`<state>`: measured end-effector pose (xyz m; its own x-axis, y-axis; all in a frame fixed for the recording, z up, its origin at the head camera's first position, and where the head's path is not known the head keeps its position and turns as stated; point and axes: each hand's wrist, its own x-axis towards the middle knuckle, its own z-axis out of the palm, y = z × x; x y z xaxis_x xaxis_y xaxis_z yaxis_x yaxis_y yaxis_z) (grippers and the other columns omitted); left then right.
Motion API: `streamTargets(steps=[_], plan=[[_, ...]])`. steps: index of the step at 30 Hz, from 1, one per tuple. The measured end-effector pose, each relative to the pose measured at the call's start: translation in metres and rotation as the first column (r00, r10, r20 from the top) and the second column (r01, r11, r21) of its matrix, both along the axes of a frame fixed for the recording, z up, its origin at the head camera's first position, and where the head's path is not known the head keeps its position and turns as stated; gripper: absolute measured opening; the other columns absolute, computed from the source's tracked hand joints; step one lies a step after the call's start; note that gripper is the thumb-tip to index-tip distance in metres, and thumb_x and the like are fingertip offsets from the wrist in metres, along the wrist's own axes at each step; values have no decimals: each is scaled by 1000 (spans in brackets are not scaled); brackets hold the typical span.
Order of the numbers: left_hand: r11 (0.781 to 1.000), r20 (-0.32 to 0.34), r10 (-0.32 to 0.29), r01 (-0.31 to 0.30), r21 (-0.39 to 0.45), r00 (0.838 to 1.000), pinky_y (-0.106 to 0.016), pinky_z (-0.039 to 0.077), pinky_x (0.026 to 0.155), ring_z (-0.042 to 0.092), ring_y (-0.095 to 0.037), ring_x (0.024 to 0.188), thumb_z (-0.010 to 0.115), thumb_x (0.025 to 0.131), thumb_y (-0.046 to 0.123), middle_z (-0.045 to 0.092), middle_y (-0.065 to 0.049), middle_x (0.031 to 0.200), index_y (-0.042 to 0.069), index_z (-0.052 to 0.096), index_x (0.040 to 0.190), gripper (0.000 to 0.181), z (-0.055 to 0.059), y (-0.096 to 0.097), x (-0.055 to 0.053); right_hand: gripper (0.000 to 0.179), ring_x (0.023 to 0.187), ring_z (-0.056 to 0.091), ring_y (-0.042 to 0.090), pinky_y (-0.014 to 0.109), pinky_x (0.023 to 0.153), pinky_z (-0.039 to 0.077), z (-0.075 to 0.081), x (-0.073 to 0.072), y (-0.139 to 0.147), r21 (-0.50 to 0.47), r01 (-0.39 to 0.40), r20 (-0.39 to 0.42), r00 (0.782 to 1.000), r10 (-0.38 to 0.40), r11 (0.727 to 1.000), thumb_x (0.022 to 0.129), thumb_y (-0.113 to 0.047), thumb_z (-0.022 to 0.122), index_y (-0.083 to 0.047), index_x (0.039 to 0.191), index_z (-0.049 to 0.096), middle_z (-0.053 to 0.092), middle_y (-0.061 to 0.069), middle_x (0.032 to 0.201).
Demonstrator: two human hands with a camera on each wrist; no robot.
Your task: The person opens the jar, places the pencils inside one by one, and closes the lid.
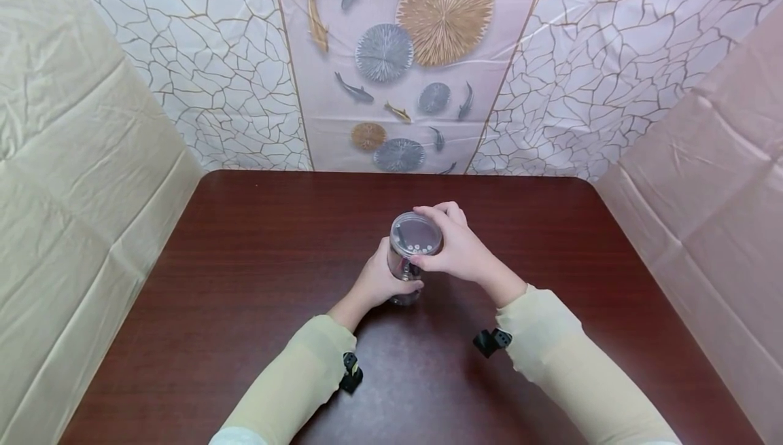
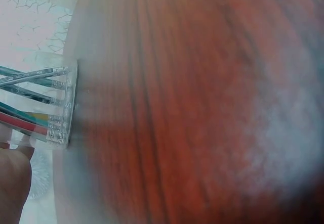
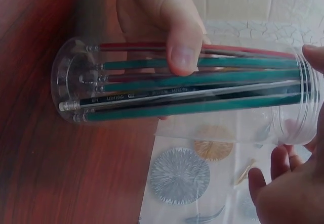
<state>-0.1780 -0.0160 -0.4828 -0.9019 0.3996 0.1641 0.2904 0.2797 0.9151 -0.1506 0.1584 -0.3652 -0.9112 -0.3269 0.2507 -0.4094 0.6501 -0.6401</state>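
Observation:
A tall clear plastic jar stands upright near the middle of the table, beneath its round transparent lid. Inside are several pencils, green, red and dark, with their eraser ends at the jar's bottom. My left hand grips the jar's body low down, the thumb across its near side. Up at the top, my right hand holds the lid's rim between thumb and fingers. In the left wrist view only the jar's lower end shows.
The dark red-brown wooden table runs back to a patterned cloth wall. Pale cloth panels rise along the left and right sides. A small black camera is strapped at each wrist.

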Motion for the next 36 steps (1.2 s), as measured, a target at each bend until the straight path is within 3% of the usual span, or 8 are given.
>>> streamTargets(steps=[5, 10, 16, 22, 27, 32, 36], plan=[[1000, 6, 2, -2, 2, 1000, -39, 42, 92, 51, -18, 109, 86, 61, 31, 52, -4, 123, 12, 36, 131, 88, 0, 1, 0, 78, 109, 32, 27, 42, 86, 38, 0, 3, -1, -12, 34, 32, 999, -33, 999, 67, -28, 84, -9, 132, 47, 38, 11, 113], [1000, 38, -10, 10, -5, 999, -38, 42, 91, 53, -18, 108, 86, 62, 32, 54, -6, 122, 12, 35, 130, 88, 1, 0, 0, 77, 109, 33, 28, 42, 87, 38, 0, 2, -1, -23, 9, 17, 1000, -9, 1000, 67, -26, 84, -8, 132, 47, 37, 13, 113], [998, 66, -30, 34, -48, 997, -38, 41, 92, 53, -18, 108, 86, 62, 32, 54, -6, 122, 15, 33, 131, 89, 2, -1, -2, 76, 114, 30, 28, 45, 91, 35, 0, -4, 4, -9, -86, 44, 995, 87, 996, 70, -22, 79, -10, 136, 44, 34, 13, 119], [997, 66, -36, 40, -64, 997, -39, 41, 93, 52, -19, 109, 86, 62, 32, 54, -6, 123, 15, 32, 132, 90, 2, -2, -3, 69, 119, 34, 22, 42, 95, 35, 0, -9, 5, -76, -196, 82, 976, 202, 978, 78, -18, 75, -12, 139, 43, 37, 8, 129], [997, 43, -37, 39, -64, 998, -37, 42, 91, 54, -18, 107, 86, 61, 35, 57, -6, 120, 16, 33, 131, 89, 2, -1, -3, 66, 114, 37, 20, 40, 94, 34, -1, -10, 2, -90, -173, 59, 982, 178, 981, 77, -22, 77, -14, 136, 49, 40, 7, 124], [998, 46, -51, 53, -42, 998, -38, 42, 91, 54, -17, 108, 86, 61, 33, 57, -6, 121, 15, 34, 131, 89, 2, 0, -3, 69, 113, 37, 21, 41, 94, 33, -1, -10, 3, -111, -157, 123, 978, 171, 981, 77, -22, 77, -15, 138, 46, 37, 6, 125], [998, 57, -47, 49, -29, 997, -38, 42, 91, 54, -17, 107, 86, 63, 28, 56, -6, 120, 15, 34, 131, 87, 1, -1, -2, 75, 114, 32, 23, 43, 93, 31, 1, -8, 0, -69, -132, 132, 981, 141, 989, 77, -27, 77, -17, 141, 41, 37, 7, 127]])
